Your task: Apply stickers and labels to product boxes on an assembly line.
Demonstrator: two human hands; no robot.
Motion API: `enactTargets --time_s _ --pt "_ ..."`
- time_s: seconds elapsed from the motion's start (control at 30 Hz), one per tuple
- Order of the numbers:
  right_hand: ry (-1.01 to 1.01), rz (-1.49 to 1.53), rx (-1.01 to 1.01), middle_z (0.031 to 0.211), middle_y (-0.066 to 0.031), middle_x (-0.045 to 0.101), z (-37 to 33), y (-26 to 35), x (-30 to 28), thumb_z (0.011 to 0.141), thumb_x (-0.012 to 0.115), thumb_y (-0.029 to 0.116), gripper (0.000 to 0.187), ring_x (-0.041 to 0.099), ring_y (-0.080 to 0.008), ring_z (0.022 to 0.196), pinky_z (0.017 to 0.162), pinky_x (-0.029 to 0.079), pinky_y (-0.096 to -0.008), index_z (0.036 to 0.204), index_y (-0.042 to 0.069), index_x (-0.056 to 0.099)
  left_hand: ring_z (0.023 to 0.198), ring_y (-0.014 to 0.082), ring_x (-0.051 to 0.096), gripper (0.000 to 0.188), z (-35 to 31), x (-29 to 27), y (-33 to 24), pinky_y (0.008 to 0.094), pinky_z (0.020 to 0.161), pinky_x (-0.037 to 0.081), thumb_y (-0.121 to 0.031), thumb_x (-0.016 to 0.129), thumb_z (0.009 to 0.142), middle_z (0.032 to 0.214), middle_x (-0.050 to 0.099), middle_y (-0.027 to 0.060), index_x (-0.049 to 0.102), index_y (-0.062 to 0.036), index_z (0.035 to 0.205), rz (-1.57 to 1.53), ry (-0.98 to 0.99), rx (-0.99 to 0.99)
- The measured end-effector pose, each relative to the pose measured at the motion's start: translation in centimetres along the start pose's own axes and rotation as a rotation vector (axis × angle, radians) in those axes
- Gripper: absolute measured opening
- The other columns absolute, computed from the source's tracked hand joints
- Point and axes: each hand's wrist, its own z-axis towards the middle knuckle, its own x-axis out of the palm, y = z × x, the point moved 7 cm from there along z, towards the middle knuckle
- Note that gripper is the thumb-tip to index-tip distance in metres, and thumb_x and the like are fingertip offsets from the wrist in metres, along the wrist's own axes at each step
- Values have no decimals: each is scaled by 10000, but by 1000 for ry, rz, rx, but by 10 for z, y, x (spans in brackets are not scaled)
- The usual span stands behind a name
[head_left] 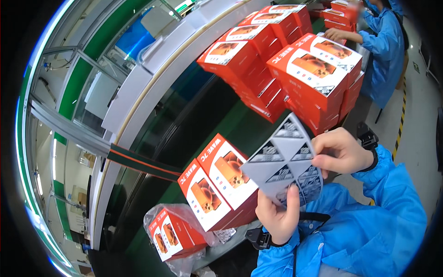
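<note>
2 hands (344, 150) hold a label sheet (290, 159), corner toward stacked boxes (314, 87).

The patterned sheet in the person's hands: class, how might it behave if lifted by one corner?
The patterned sheet is probably floppy, since it bows near the right hand. It looks thin, so it is likely light. It may sag without the left hand pinching its lower edge.

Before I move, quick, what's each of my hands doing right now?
Left hand: closed, thumb and fingers pinching the sticker sheet near its lower edge.
Right hand: closed, pinching the same sheet at its right edge.
</note>
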Motion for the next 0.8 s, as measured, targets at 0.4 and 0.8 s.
enactTargets --time_s 0.4,0.8 --pt "107 -595 -660 825 -76 605 27 6 106 741 719 150 182 598 -223 724 641 485 -309 871 61 627 999 227 575 610 -47 -98 3 317 874 472 125 637 752 1146 524 214 320 88 1272 102 -322 18" --pt "383 -551 -507 802 -68 603 54 -5 136 784 662 163 141 611 -218 714 621 488 -308 806 64 564 693 229 671 226 -56 -115 -19 293 596 516 -38 635 812 808 667 181 571 110 970 610 -476 221"
